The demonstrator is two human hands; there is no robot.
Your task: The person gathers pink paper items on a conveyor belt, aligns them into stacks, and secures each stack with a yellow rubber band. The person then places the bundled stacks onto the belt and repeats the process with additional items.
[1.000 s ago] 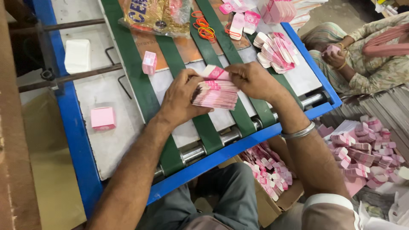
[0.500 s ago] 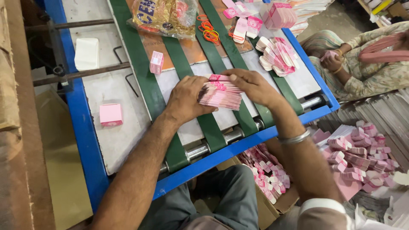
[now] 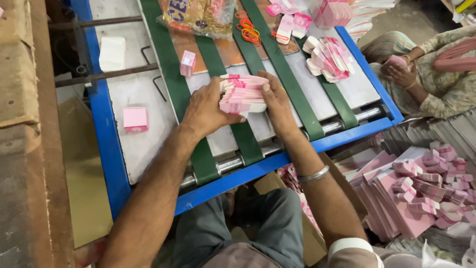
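The thick stack of pink and white paper cartons [image 3: 242,93] lies across the green belts [image 3: 248,134], squeezed between both hands: left hand [image 3: 206,110] and right hand [image 3: 275,101], equally near.

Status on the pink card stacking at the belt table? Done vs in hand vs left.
Done: two small banded pink packs sit on the table.
In hand: the left hand and right hand press a stack of pink and white cards between them on the green belts.
Left: a loose fan of cards lies further up the table, and rubber bands are unused.
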